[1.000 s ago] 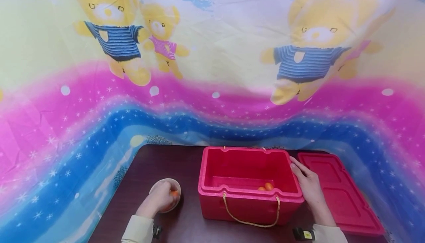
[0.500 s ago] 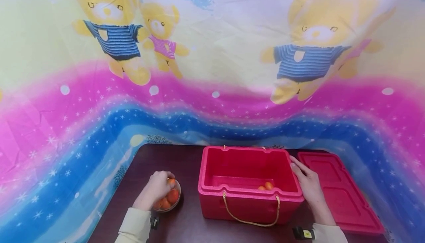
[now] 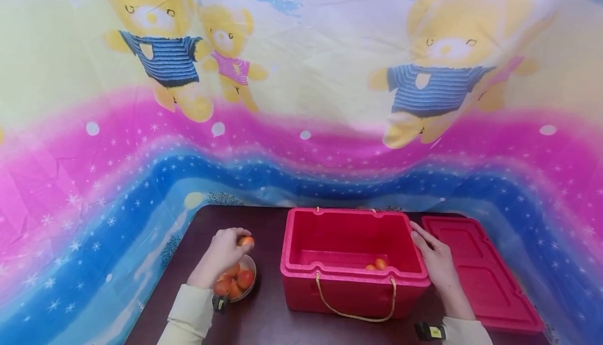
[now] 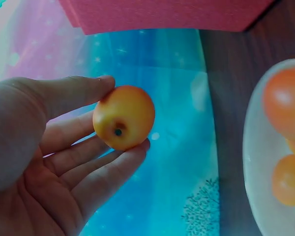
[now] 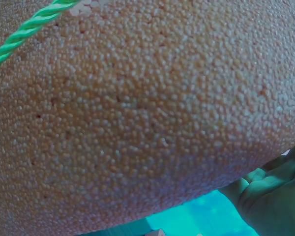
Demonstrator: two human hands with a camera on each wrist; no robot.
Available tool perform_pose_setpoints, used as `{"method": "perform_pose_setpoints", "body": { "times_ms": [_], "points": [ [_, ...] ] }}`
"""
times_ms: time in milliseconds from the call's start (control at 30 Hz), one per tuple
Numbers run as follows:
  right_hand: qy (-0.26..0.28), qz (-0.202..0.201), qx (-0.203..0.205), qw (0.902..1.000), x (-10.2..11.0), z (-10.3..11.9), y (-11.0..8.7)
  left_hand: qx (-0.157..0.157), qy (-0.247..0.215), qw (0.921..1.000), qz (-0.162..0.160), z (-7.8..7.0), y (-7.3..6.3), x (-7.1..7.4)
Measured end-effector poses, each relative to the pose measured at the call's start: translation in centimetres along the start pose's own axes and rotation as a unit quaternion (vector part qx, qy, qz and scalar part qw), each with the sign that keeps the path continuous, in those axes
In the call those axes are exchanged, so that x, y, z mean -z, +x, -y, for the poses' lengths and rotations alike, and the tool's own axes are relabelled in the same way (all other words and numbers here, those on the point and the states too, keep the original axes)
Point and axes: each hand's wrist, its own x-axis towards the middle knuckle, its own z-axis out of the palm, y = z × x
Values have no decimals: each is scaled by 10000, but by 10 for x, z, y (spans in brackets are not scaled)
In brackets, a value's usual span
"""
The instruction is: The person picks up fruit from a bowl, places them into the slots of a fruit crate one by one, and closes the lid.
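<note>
My left hand (image 3: 219, 255) pinches a small round orange-yellow fruit (image 4: 124, 118) between thumb and fingertips, its dimpled end showing in the left wrist view. The fruit is raised just beyond a white bowl (image 4: 255, 147) of several similar orange-red fruits (image 3: 245, 278). To the right stands an uncovered red foam box (image 3: 348, 297), with two orange fruits (image 3: 380, 264) visible on its floor. My right hand (image 3: 439, 261) rests against the box's right end near the rim, fingers fairly straight. Only part of that hand shows in the right wrist view, beside the foam wall (image 5: 137, 123).
The box's red lid (image 3: 490, 282) lies flat on the dark table (image 3: 273, 324) at the right. A rope handle (image 3: 355, 316) hangs down the box's front. Behind the table hangs a bear-printed cloth (image 3: 306, 104).
My left hand has come up out of the bowl with one fruit, moving slightly away from me and uncovering the other fruits. The right hand and box have stayed in place.
</note>
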Motion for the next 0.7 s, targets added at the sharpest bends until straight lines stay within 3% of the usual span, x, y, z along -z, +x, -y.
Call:
{"method": "perform_pose_setpoints", "body": {
  "times_ms": [467, 700],
  "points": [
    [15, 57, -30, 10000, 0, 1, 0, -687, 116, 9970, -331, -24, 14, 11],
    [-26, 55, -146, 9999, 0, 2, -1, -804, -42, 9963, -298, -42, 16, 16]
  ]
}}
